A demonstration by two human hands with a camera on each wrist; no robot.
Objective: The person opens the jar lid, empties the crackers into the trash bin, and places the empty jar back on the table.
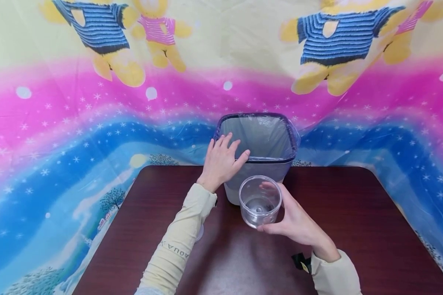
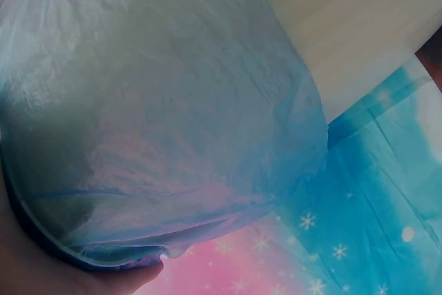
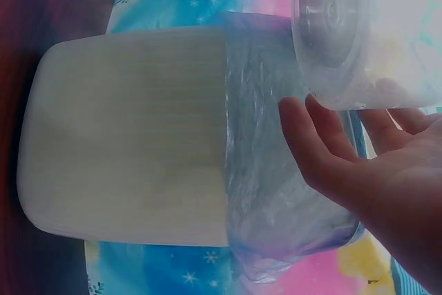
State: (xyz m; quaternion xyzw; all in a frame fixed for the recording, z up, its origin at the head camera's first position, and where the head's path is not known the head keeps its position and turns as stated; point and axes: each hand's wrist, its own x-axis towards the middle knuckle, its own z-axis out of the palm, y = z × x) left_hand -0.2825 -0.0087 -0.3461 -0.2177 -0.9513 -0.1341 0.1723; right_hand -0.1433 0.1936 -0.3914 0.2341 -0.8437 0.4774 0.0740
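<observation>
A clear round plastic container (image 1: 259, 208) is held by my right hand (image 1: 293, 215), thumb on the near side and fingers round the far side. It is in front of the trash bin (image 1: 237, 189), its opening tilted up towards me; the container (image 3: 331, 12) looks see-through in the right wrist view too. My left hand (image 1: 221, 159) lies with spread fingers at the bin's left rim. In the left wrist view, part of that hand (image 2: 117, 282) touches the rim, over which a thin plastic bag (image 2: 186, 101) is folded.
Brown wooden table (image 1: 354, 221) under the bin. Behind it hangs a printed cloth (image 1: 192, 94) with bears and snowflakes. A small clear rounded piece (image 1: 200, 232) shows beside my left sleeve, mostly hidden.
</observation>
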